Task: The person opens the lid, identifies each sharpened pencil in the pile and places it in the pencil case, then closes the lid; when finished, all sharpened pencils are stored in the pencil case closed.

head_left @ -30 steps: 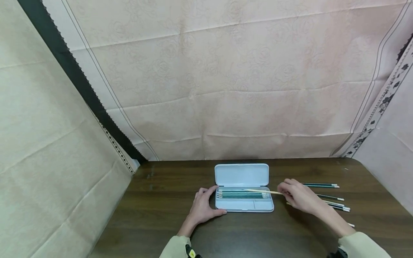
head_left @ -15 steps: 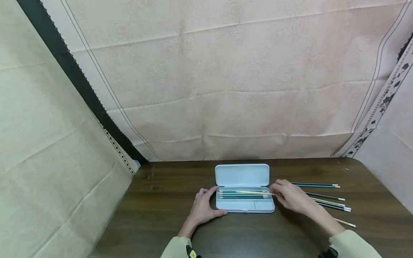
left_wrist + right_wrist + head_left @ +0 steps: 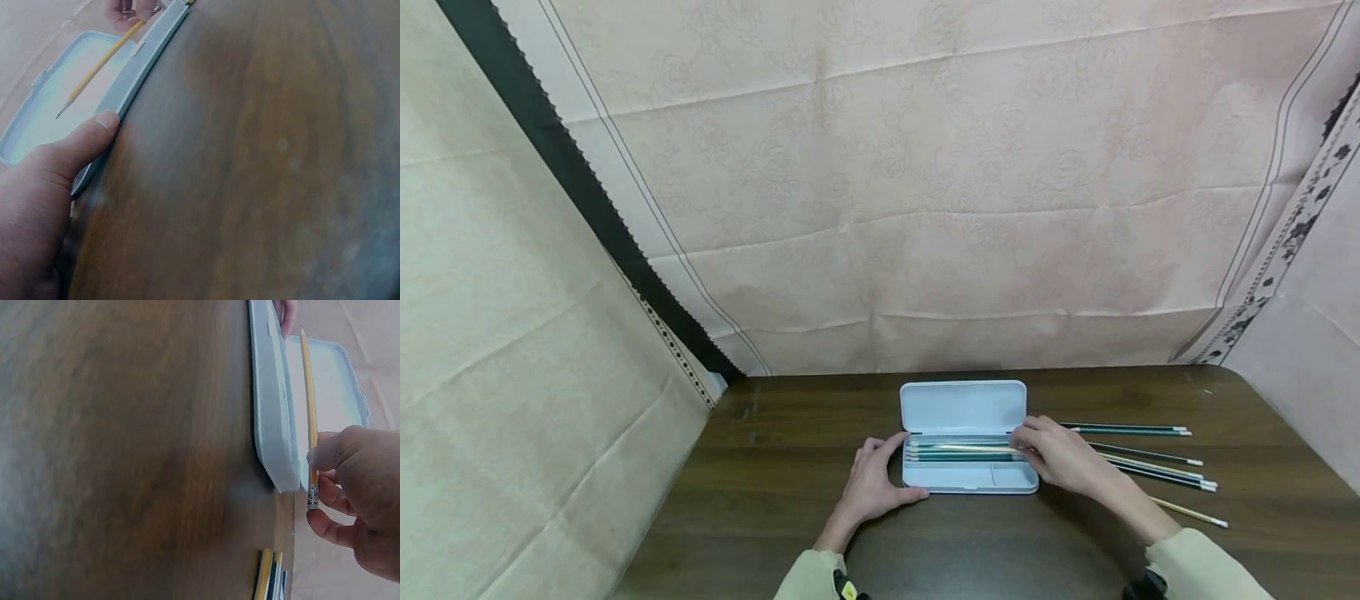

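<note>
A light blue pencil case [image 3: 953,479] lies with its lid [image 3: 962,407] raised, several green pencils [image 3: 955,457] in its rear compartment. My left hand [image 3: 874,482] grips the case's left end, thumb at the front edge and fingers at the back corner. My right hand [image 3: 1060,454] pinches a yellow pencil [image 3: 309,394] near its eraser end. In the right wrist view the thumb and fingers close round it by the metal band. The pencil's sharpened tip points left, over the case's rear compartment.
To the right of the case, several green pencils [image 3: 1138,430] lie on the wooden table [image 3: 760,517], with dark and yellow ones [image 3: 1172,475] nearer. A yellow pencil [image 3: 1195,512] lies closer to the front. A cloth backdrop [image 3: 962,208] rises behind the table.
My right hand has moved left with the yellow pencil, carrying it further over the case. More of the loose pencils on the right now shows. My left hand has stayed at the case.
</note>
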The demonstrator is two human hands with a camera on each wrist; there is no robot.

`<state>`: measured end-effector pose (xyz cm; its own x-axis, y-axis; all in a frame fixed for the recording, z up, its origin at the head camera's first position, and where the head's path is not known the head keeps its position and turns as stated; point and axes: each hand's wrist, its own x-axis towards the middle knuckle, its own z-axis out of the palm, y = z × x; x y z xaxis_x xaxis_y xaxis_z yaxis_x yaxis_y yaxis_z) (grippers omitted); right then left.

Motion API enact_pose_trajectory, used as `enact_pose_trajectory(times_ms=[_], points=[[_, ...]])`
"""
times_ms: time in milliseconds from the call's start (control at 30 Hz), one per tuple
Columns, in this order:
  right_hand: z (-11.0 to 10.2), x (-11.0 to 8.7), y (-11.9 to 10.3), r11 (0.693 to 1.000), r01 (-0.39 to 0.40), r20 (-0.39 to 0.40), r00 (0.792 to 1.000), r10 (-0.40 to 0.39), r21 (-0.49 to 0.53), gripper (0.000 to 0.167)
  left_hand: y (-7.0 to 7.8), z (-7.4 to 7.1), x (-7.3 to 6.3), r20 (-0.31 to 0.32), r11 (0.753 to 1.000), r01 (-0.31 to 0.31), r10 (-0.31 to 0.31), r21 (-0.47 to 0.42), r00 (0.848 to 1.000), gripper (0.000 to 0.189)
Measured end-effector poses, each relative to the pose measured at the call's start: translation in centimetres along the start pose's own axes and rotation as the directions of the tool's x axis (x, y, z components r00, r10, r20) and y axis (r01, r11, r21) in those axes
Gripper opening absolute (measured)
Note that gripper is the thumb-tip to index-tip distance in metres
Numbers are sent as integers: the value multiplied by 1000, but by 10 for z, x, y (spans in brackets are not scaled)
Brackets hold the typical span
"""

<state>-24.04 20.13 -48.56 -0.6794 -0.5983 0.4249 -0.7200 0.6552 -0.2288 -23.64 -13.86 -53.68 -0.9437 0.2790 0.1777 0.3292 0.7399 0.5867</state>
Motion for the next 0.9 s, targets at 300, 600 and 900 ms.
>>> enact_pose_trajectory(times_ms=[300,600,900], points=[[10,7,-6,1000,12,7,1000,-12,8,23,-2,1,-1,-7,1000,-11,11,1,1000,93],[14,11,-10,1000,0,45,999,-1,16,22,-1,1,-1,-4,1000,-9,9,-2,1000,93],[18,15,-11,999,33,41,999,-33,19,20,0,0,-1,-3,1000,-3,3,-8,1000,92]])
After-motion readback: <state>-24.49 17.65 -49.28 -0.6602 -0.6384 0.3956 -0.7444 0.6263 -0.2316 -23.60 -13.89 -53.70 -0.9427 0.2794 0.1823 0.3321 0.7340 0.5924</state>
